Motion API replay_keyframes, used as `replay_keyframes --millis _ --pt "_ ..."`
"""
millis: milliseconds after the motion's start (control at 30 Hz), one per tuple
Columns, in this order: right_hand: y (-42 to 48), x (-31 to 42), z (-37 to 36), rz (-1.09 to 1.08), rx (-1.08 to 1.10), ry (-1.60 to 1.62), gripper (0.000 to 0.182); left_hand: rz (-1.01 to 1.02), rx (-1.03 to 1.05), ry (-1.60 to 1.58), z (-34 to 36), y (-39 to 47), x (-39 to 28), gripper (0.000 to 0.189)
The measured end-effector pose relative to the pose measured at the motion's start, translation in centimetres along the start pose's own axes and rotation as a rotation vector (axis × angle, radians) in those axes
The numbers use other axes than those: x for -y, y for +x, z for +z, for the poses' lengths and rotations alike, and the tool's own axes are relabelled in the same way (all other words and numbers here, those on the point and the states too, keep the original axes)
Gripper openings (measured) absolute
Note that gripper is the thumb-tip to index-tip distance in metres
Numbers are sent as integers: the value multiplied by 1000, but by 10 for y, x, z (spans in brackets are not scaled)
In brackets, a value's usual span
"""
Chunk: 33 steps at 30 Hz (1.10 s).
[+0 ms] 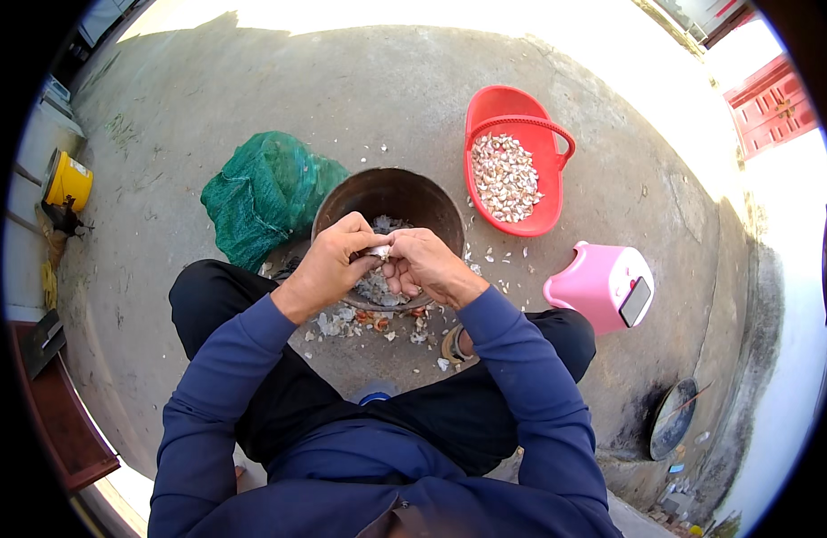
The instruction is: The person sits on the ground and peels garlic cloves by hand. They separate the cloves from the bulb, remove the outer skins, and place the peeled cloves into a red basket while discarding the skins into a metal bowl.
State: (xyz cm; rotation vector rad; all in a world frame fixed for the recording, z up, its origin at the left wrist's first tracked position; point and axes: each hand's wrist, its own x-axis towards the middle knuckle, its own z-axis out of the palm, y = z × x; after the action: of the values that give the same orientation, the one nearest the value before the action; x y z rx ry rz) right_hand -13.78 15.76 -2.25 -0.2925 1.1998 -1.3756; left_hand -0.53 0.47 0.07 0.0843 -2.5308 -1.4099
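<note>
A piece of garlic (pixel 378 251) with pale, papery skin is between my two hands, above a dark round basin (pixel 447 208). My left hand (pixel 333 259) holds it between thumb and fingers. At its right end, the thumb and forefinger of my right hand (pixel 430 265) pinch it, while the other fingers curl loosely below. Inside the basin lie whitish garlic skins (pixel 376 289), partly hidden by my hands. Beyond it to the right, a red plastic basket (pixel 551 212) with a raised handle holds many loose garlic cloves (pixel 504 178).
A green mesh sack (pixel 259 195) rests against the basin's left side. On the right, a pink stool (pixel 582 282) carries a phone (pixel 634 302). Skin scraps (pixel 336 323) litter the concrete floor by my feet. A dark pan (pixel 674 417) and a yellow bucket (pixel 70 181) stand farther off.
</note>
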Motion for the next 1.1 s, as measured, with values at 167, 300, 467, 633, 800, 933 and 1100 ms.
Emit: replay_keyframes --millis 167,300,467,633,800,933,1100 --pt "-1 2 0 -14 13 17 19 -56 -5 -107 -1 0 3 29" --pt "-2 4 3 -29 11 95 16 -184 -10 -369 -4 2 14 25" --pt "-7 11 1 -84 -14 135 17 -352 -30 -778 -10 7 9 27" --pt "-4 11 -3 -169 -175 -40 17 -336 -63 -809 -7 4 16 30" --pt "0 4 -2 -429 -225 -356 18 -324 -30 -750 -7 5 14 29" --pt "-6 5 8 -682 -308 -697 17 -364 16 -619 -9 5 13 31" --pt "-11 7 11 -840 -387 -1135 13 -265 -11 -500 1 3 13 31"
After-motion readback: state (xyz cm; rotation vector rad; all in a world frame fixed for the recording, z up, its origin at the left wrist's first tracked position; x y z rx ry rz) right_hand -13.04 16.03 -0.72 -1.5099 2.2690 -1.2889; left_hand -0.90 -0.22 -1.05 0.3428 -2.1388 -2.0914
